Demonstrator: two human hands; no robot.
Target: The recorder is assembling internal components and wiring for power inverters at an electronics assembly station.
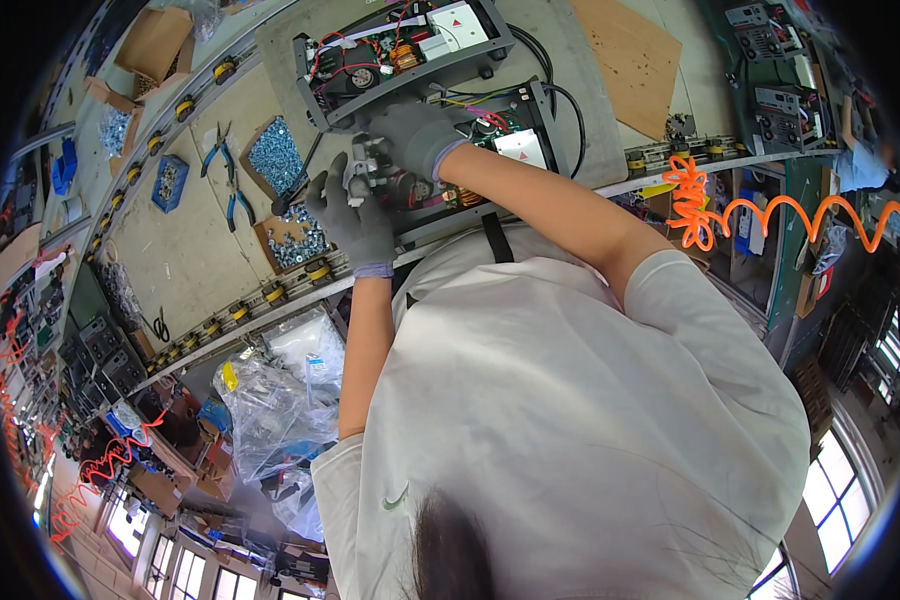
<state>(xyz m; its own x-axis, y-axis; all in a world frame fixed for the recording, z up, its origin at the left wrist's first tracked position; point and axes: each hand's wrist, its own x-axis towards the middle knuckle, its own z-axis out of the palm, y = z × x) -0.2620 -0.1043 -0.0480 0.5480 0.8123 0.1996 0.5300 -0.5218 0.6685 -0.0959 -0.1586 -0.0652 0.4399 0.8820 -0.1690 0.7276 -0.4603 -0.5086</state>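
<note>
My left hand, in a grey glove, is at the left end of the nearer opened electrical unit. Its fingers are bent around a small silvery metal part. Just above and to the right, my right hand, gloved the same way, reaches over the unit with its fingers pointing left. Its fingertips are hard to make out against the dark frame. Copper coils, coloured wires and a white block show inside the unit. A second opened unit of the same kind stands behind it.
Left of my hands are boxes of small screws and nuts, two pliers and a blue bin. Roller rails edge the bench. Cardboard and a coiled orange hose are at right.
</note>
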